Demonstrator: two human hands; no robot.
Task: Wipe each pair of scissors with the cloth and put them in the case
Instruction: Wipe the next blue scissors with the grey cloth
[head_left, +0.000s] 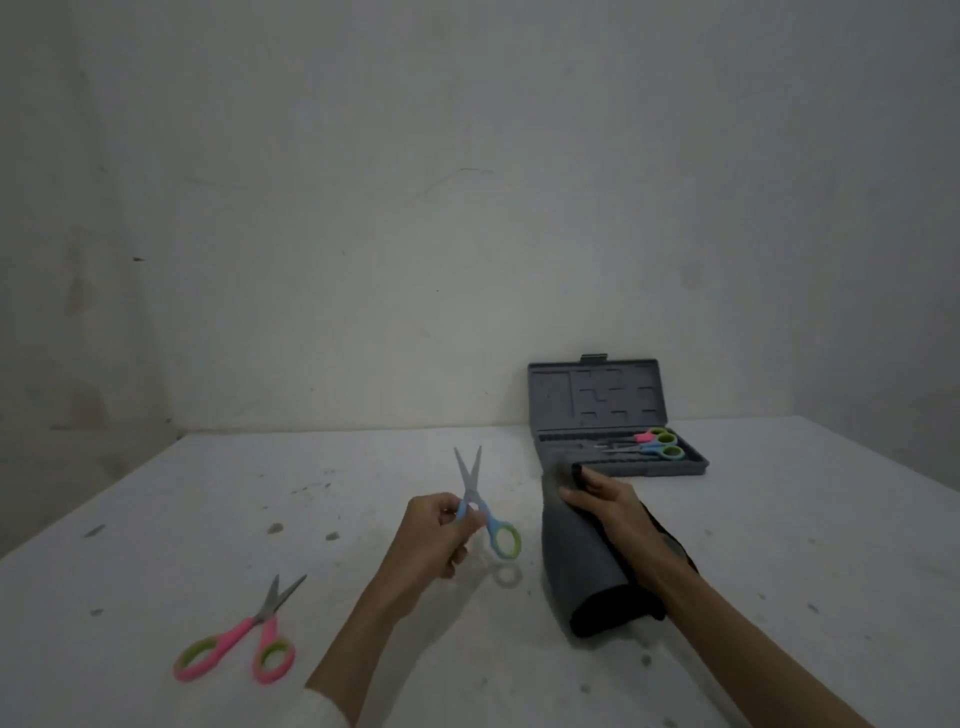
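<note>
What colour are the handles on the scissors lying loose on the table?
Pink, with green lining the finger loops, shown in the head view.

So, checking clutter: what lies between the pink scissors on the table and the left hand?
Only bare, speckled table between pink scissors and left hand, head view.

A white, speckled table is carrying everything. Pink scissors are lying on it at the near left, blades apart. A grey open case is sitting at the far right against the wall.
</note>
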